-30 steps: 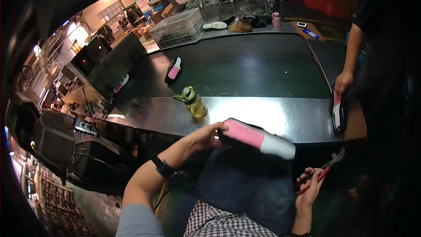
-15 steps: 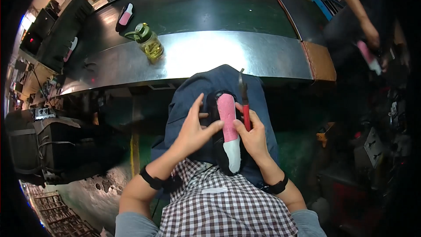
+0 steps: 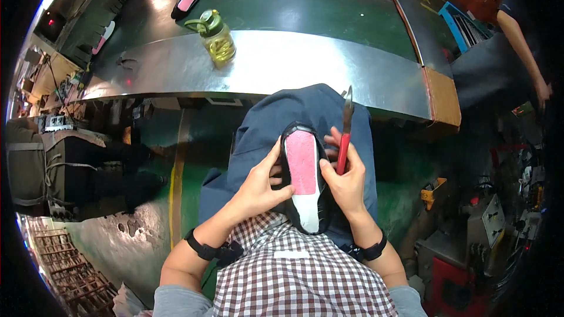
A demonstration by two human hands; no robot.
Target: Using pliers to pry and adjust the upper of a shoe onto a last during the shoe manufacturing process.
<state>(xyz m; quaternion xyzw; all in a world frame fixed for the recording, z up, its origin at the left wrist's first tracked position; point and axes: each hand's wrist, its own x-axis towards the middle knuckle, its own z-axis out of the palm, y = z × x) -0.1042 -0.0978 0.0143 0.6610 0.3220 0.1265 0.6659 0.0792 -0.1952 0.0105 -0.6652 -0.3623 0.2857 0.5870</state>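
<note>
On my lap lies a black shoe [image 3: 318, 191], bottom up, its toe end away from me. Its underside shows a pink insole board [image 3: 302, 161] with a white strip toward the near end. My left hand [image 3: 263, 181] grips the shoe's left side, the thumb on the edge of the pink part and the fingers down along the side. In my right hand [image 3: 348, 179] are red-handled pliers [image 3: 345, 147], metal end pointing up and away. The right thumb touches the shoe's right edge, while some right fingers are blurred behind the handle.
A metal-edged bench [image 3: 282, 73] with a dark green belt stands ahead. On it are a green bottle [image 3: 220, 44], another pink-and-white-soled shoe [image 3: 187, 1] and a further one [image 3: 104, 36] at left. A co-worker's arm [image 3: 524, 53] hangs at right, near a blue rack [image 3: 461, 26].
The shoe's underside has turned to face up more fully. My left fingers have closed onto its side. The pliers have tilted slightly right. The co-worker's hand has shifted; the shoe near it is out of sight.
</note>
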